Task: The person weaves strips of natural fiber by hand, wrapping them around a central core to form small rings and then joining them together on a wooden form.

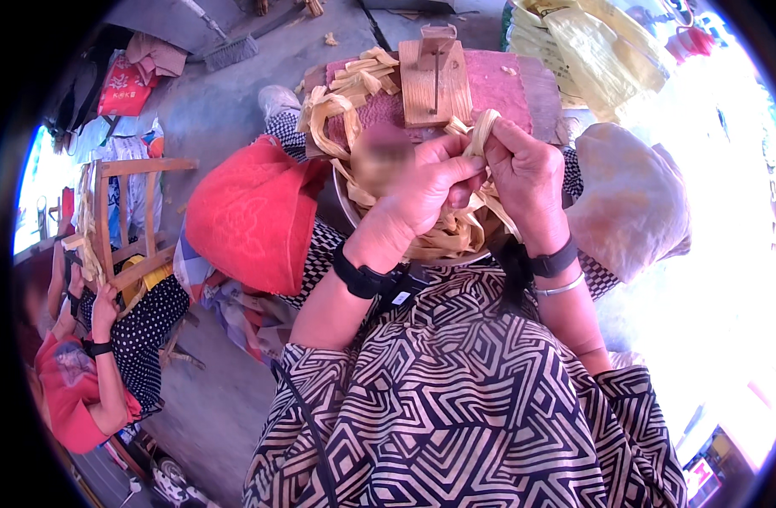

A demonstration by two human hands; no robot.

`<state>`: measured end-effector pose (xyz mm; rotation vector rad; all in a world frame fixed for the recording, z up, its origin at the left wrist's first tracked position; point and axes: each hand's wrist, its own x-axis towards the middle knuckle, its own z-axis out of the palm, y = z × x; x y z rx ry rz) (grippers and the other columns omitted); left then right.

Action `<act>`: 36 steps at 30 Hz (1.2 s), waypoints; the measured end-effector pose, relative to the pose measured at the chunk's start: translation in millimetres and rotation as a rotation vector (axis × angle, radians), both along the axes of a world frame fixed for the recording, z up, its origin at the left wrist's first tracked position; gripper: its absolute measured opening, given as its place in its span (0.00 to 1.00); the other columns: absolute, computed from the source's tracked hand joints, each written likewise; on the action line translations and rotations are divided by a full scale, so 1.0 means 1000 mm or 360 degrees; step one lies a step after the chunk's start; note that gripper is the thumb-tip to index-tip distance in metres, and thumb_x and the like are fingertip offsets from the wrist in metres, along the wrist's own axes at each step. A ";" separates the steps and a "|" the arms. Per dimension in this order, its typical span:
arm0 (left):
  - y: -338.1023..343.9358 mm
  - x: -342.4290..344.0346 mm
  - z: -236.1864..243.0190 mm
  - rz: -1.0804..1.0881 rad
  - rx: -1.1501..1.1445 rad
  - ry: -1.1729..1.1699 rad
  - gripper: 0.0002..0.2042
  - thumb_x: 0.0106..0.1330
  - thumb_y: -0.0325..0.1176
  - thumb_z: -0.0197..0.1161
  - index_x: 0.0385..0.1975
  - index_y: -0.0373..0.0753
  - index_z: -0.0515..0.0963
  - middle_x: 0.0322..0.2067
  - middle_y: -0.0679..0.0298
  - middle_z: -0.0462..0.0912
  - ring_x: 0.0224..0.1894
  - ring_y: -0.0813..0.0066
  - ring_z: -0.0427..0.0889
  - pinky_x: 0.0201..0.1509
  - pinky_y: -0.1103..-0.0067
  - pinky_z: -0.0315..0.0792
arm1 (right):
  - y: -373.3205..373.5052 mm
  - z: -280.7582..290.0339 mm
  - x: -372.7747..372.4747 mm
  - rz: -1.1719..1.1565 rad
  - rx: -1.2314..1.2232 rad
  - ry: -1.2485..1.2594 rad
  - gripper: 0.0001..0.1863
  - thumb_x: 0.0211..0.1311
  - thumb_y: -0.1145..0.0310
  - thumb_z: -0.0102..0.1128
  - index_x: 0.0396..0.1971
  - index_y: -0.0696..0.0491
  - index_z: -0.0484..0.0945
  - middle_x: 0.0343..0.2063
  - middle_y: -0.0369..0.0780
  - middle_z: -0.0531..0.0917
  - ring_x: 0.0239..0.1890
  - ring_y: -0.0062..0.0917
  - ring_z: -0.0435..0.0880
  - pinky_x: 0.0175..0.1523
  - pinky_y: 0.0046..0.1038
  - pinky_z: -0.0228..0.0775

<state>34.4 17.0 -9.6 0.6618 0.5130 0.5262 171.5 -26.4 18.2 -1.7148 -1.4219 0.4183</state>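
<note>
Both of my hands meet over a bowl (348, 202) of pale yellow husk-like strips (450, 227), pinching one folded strip (485, 127). My left hand (428, 180) grips its lower part with bent fingers and thumb; my right hand (522, 165) holds it higher, thumb against it. Just beyond, a wooden block (416, 100) with an upright metal rod stands on a pink-covered board (507, 89), with loose strips (367, 72) lying on its left.
A red cloth (244, 220) and a beige cloth (625, 203) cover my knees. A co-worker (91, 381) sits at left by a wooden frame (130, 168). A broom (231, 52) lies behind; yellow sacks (595, 55) are at back right.
</note>
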 end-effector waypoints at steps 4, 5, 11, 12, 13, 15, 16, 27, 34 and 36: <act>0.005 -0.008 -0.005 -0.0125 0.0062 0.0164 0.06 0.65 0.30 0.55 0.38 0.37 0.73 0.23 0.72 0.73 0.19 0.87 0.67 0.21 0.90 0.61 | 0.000 0.000 0.008 0.0058 0.0069 -0.0210 0.05 0.55 0.67 0.60 0.26 0.52 0.79 0.20 0.42 0.79 0.22 0.35 0.79 0.25 0.28 0.69; 0.006 -0.009 -0.004 -0.0098 0.0268 0.0328 0.05 0.64 0.29 0.56 0.36 0.37 0.74 0.23 0.70 0.75 0.19 0.82 0.69 0.22 0.87 0.63 | -0.001 -0.001 0.011 0.0108 0.0050 -0.0317 0.05 0.55 0.67 0.61 0.26 0.51 0.79 0.21 0.42 0.79 0.22 0.34 0.79 0.26 0.27 0.69; -0.002 -0.004 0.012 0.0749 0.2613 0.1108 0.09 0.53 0.19 0.59 0.35 0.36 0.77 0.31 0.63 0.81 0.31 0.61 0.76 0.37 0.74 0.71 | -0.015 -0.025 0.012 0.0219 -0.0600 0.1177 0.13 0.61 0.62 0.58 0.28 0.57 0.82 0.23 0.34 0.82 0.23 0.23 0.79 0.30 0.24 0.68; -0.005 -0.004 0.012 0.0729 0.2552 0.1088 0.10 0.53 0.18 0.59 0.35 0.35 0.77 0.34 0.64 0.81 0.36 0.63 0.77 0.42 0.75 0.71 | -0.017 -0.030 0.014 0.0307 -0.0701 0.1713 0.13 0.64 0.63 0.56 0.34 0.59 0.81 0.30 0.32 0.82 0.31 0.20 0.80 0.37 0.22 0.70; -0.007 -0.003 0.010 0.0731 0.2549 0.1087 0.10 0.53 0.18 0.59 0.35 0.35 0.77 0.34 0.64 0.81 0.36 0.63 0.77 0.42 0.75 0.71 | -0.017 -0.026 0.011 0.0307 -0.0703 0.1711 0.13 0.64 0.63 0.56 0.34 0.59 0.81 0.30 0.32 0.82 0.31 0.20 0.80 0.37 0.22 0.70; -0.011 0.002 0.003 0.0971 0.2356 0.0849 0.09 0.55 0.22 0.59 0.36 0.34 0.77 0.32 0.62 0.79 0.37 0.62 0.77 0.39 0.74 0.72 | -0.015 -0.012 0.001 0.0371 -0.0621 0.2716 0.11 0.63 0.67 0.55 0.40 0.56 0.79 0.36 0.36 0.81 0.37 0.21 0.80 0.45 0.21 0.70; -0.015 0.003 0.003 0.0964 0.2357 0.0849 0.09 0.55 0.22 0.59 0.36 0.34 0.77 0.32 0.62 0.79 0.37 0.62 0.77 0.39 0.74 0.72 | -0.013 -0.016 0.006 0.0556 -0.0556 0.2780 0.13 0.62 0.71 0.55 0.46 0.57 0.77 0.43 0.37 0.79 0.44 0.21 0.78 0.50 0.24 0.69; -0.001 0.009 0.006 0.0422 0.1898 0.1232 0.11 0.61 0.35 0.59 0.27 0.32 0.71 0.22 0.54 0.76 0.24 0.58 0.78 0.30 0.68 0.69 | -0.010 -0.027 0.005 0.0136 0.0072 0.0654 0.08 0.47 0.82 0.63 0.30 0.58 0.81 0.43 0.38 0.76 0.45 0.23 0.75 0.49 0.21 0.68; -0.031 -0.020 0.005 -0.0071 -0.0047 0.0521 0.12 0.70 0.39 0.48 0.36 0.36 0.72 0.17 0.73 0.64 0.15 0.89 0.56 0.14 0.89 0.52 | -0.008 -0.047 0.018 -0.0021 0.0312 0.0856 0.10 0.48 0.79 0.65 0.34 0.58 0.82 0.48 0.37 0.75 0.49 0.22 0.72 0.51 0.23 0.66; -0.024 -0.039 -0.008 0.0055 0.0455 0.0671 0.10 0.70 0.35 0.50 0.36 0.35 0.74 0.17 0.74 0.64 0.16 0.88 0.57 0.18 0.89 0.53 | -0.011 -0.043 0.024 0.0047 0.0099 0.0950 0.15 0.48 0.77 0.66 0.39 0.57 0.80 0.50 0.37 0.74 0.51 0.22 0.71 0.53 0.25 0.64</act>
